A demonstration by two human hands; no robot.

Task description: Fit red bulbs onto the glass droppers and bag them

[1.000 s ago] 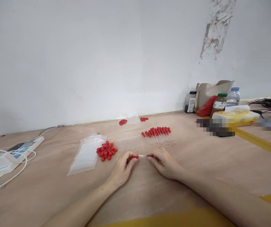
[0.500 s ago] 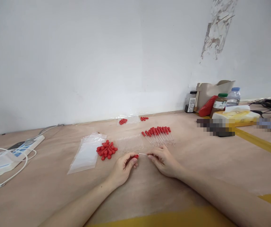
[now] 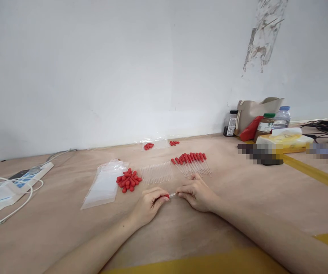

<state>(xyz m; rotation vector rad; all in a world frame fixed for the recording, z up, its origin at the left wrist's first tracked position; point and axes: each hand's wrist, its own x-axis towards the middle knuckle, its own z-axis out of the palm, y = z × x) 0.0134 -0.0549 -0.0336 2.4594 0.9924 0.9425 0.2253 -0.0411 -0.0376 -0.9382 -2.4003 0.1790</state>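
Observation:
Between thumb and fingers, my left hand [image 3: 150,204] pinches a red rubber dropper bulb [image 3: 167,196], mostly covered by the fingers. A thin clear glass tube [image 3: 173,194] runs from the bulb to my right hand [image 3: 196,194], whose fingertips are closed on it. How deep the tube sits in the bulb I cannot tell. Beyond my left hand lies a heap of loose red bulbs [image 3: 128,180]. A row of bare glass tubes [image 3: 156,173] lies to the right of the heap. Past my right hand, several droppers with red bulbs fitted [image 3: 192,159] lie side by side.
Clear plastic bags [image 3: 103,186] lie left of the heap. Farther back are small bagged red bulbs [image 3: 148,146]. A power strip [image 3: 18,188] with white cables is at far left; a tissue pack [image 3: 285,141], jars and a bag [image 3: 261,108] stand at right.
Both hands have lowered slightly toward me, with the bulb and tube now slightly tilted. My left fingers have closed further over the bulb. The things on the table have stayed put.

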